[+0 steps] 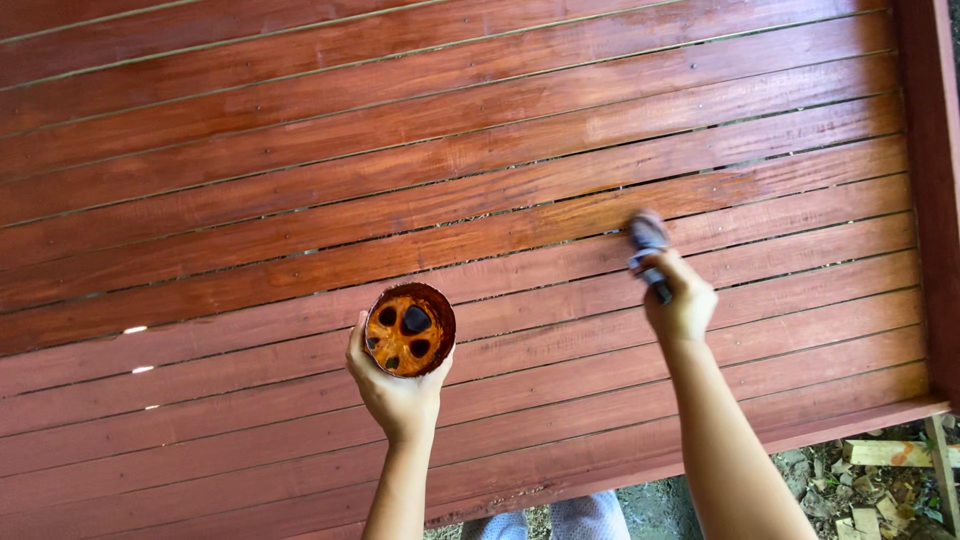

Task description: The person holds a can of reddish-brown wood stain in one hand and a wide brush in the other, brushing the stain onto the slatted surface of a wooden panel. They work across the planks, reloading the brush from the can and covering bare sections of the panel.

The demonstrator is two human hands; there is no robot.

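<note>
Sunlit red-brown wooden slat panel (300,150) fills the view, with rubble-strewn ground (880,490) at its edge.

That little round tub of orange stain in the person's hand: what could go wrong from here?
1. The left hand cups the stain tub from below with its open top tipped toward the camera, so stain might drip out.
2. The right hand works the paintbrush over gaps between the red-brown boards; stain could run through or pool along them, leaving uneven patches.

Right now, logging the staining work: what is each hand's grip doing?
Left hand: closed on the stain can.
Right hand: closed on the brush.
</note>
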